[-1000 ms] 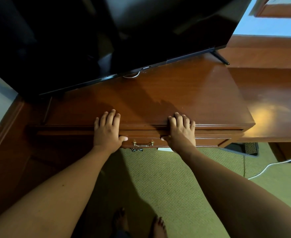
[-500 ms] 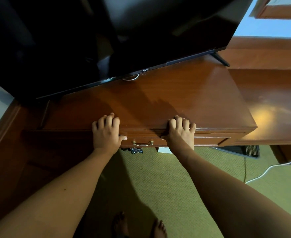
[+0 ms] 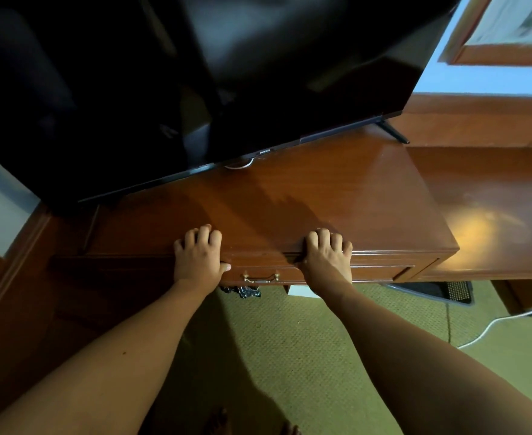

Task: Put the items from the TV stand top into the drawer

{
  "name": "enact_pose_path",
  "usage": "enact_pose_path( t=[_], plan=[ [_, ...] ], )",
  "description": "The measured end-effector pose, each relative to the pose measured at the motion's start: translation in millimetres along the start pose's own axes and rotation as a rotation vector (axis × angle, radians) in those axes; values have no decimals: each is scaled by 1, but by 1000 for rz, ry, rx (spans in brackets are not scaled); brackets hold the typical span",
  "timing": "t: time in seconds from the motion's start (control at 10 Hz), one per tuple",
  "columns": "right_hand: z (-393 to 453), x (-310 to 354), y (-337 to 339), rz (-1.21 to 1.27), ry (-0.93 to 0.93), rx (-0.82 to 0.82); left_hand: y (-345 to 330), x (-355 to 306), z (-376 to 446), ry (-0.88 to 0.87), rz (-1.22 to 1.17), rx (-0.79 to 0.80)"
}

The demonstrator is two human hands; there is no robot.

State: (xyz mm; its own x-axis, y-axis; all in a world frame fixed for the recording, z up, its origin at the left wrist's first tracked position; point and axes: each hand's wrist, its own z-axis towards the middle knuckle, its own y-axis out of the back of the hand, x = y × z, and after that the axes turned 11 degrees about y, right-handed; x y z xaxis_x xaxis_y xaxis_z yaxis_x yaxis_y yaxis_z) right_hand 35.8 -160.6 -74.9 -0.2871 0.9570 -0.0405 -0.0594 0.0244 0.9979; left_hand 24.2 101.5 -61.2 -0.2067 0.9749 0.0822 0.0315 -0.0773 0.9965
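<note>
The brown wooden TV stand top [image 3: 321,208] shows no loose items in front of the TV. Its drawer [image 3: 377,273] sits pushed in under the top's front lip, with a brass handle [image 3: 260,277] between my hands. My left hand [image 3: 197,262] has its fingers curled over the top's front edge and its thumb against the drawer front. My right hand [image 3: 326,262] grips the same edge to the right of the handle, fingers bent on top. What is inside the drawer is hidden.
A large black TV [image 3: 227,89] fills the back of the stand, a white cable loop [image 3: 239,164] under it. A lower wooden desk [image 3: 493,199] adjoins on the right. Below lie green carpet, a dark metal cluster [image 3: 241,291], a white box [image 3: 300,291] and a white cord [image 3: 493,324].
The fingers of both hands have curled up tighter on the front edge. The view has shifted slightly; the drawer front looks tucked a little further under the lip.
</note>
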Motion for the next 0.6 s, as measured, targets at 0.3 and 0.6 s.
enact_pose_path(
  t=[0.3, 0.6],
  plan=[
    [16, -10, 83, 309, 51, 263, 91, 1, 8, -79, -139, 326],
    [48, -5, 227, 458, 244, -138, 247, -9, 23, -182, -396, 1]
  ],
)
